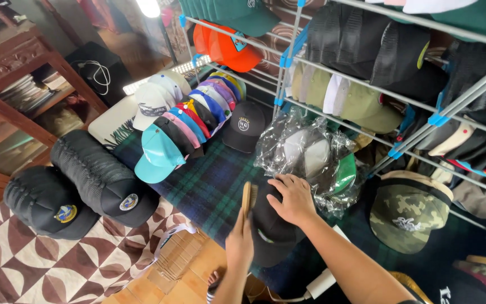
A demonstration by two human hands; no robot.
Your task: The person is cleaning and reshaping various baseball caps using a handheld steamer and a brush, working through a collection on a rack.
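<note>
A black cap (269, 232) lies on the dark plaid cloth (209, 186) in front of me. My right hand (292, 198) presses flat on top of the cap, fingers spread over its crown. My left hand (239, 243) grips a small wooden brush (247, 199), which stands against the cap's left side. Just beyond the cap sits a heap of clear plastic bags (305, 152) with caps inside them.
A row of stacked coloured caps (189, 121) and two stacks of black caps (97, 174) lie to the left. A metal rack (367, 107) hung with caps fills the right and back. A camouflage cap (409, 211) sits at right. A wooden shelf (12, 84) stands far left.
</note>
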